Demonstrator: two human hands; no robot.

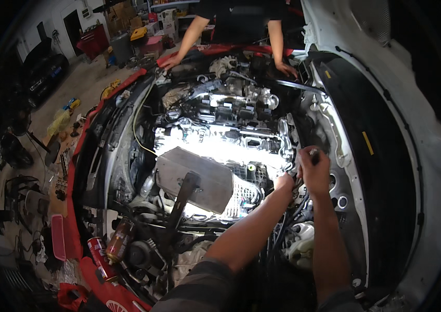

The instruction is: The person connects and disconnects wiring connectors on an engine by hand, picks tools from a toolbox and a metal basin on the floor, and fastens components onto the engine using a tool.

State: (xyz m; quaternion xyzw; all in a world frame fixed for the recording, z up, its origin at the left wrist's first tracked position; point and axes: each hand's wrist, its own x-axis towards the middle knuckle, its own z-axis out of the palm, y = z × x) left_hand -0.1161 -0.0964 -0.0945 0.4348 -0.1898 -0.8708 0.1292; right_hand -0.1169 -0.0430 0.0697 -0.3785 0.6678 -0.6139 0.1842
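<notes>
An engine (224,148) in an open car bay lies before me, its middle washed out by bright light. My left hand (284,181) reaches to the engine's right-hand end, low beside the lit cover. Glare and the hand itself hide its fingertips and whatever they touch. Just right of it, my right hand (314,171) is raised and curled around a small metal tool (314,153), whose end shows above the fingers. The tool's exact kind is unclear. A flat grey panel lamp (195,177) on a dark bracket stands over the engine, left of my hands.
Across the bay a person's two hands (287,70) rest on the car's front. Two spray cans (101,257) lie at lower left, by a red fender cover (74,202). The raised hood (376,156) flanks the right side. Loose parts and tools cover the floor at left.
</notes>
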